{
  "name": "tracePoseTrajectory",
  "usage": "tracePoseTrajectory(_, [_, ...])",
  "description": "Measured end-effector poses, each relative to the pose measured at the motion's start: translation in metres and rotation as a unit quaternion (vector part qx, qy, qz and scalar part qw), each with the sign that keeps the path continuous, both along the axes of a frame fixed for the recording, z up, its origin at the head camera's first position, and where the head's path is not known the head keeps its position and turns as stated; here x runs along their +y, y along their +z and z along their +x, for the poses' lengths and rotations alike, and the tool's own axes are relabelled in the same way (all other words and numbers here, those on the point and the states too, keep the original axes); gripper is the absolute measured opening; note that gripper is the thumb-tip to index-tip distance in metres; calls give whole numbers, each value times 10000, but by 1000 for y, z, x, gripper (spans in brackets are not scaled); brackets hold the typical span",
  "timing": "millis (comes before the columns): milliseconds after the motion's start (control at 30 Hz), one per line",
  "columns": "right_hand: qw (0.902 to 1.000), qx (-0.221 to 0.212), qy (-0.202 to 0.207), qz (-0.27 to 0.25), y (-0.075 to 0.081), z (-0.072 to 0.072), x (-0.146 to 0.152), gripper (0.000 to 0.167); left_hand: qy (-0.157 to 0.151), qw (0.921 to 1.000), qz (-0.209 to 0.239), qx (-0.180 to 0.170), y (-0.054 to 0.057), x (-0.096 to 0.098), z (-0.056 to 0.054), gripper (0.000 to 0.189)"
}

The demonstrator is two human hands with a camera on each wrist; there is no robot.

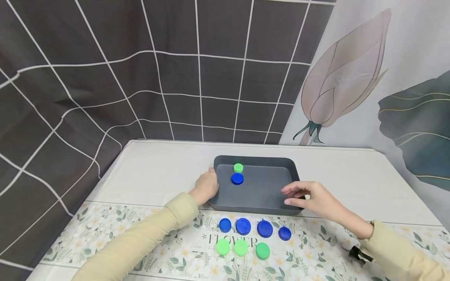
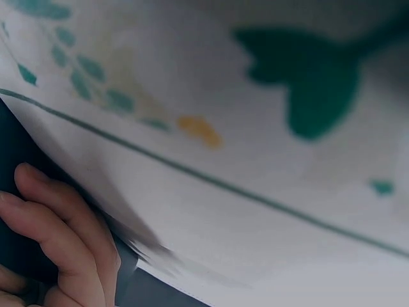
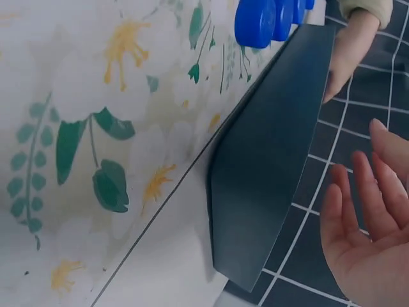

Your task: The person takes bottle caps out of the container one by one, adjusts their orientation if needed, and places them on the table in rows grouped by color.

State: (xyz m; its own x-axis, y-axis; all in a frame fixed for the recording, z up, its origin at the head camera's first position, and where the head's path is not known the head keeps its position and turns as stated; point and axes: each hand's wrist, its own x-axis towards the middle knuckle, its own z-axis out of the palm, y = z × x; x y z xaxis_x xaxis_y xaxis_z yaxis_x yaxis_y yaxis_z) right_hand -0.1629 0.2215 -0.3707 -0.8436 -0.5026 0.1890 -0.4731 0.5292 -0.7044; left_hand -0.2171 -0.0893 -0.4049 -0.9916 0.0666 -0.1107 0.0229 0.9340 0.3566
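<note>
A dark grey rectangular tray [image 1: 260, 191] lies on the table with a light green bottle cap [image 1: 238, 168] and a blue bottle cap [image 1: 237, 178] inside, towards its left. My left hand [image 1: 206, 186] grips the tray's left wall; in the left wrist view its bent fingers [image 2: 70, 224] lie against dark tray material. Over the tray's right front corner hovers my right hand [image 1: 313, 197], fingers loosely bent and thumb apart, holding nothing. In the right wrist view that hand [image 3: 377, 243] appears beside the tray's outer wall [image 3: 268, 160].
In front of the tray is a row of several blue caps [image 1: 243, 226]. Nearer me lie two light green caps [image 1: 240, 248] and a darker green one [image 1: 262, 251]. A black object [image 1: 360, 255] is by the right sleeve. A dark gridded curtain [image 1: 218, 78] hangs behind the table.
</note>
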Motion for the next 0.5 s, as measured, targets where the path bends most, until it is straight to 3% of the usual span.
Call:
tracePoseTrajectory(267, [9978,70,-390,-527,5,-16,-5,29,-88,9999,28,140,2,-1,2,27])
tracePoseTrajectory(500, [9982,79,-485,-354,12,-35,-16,34,-115,9998,50,172,3,0,2,25])
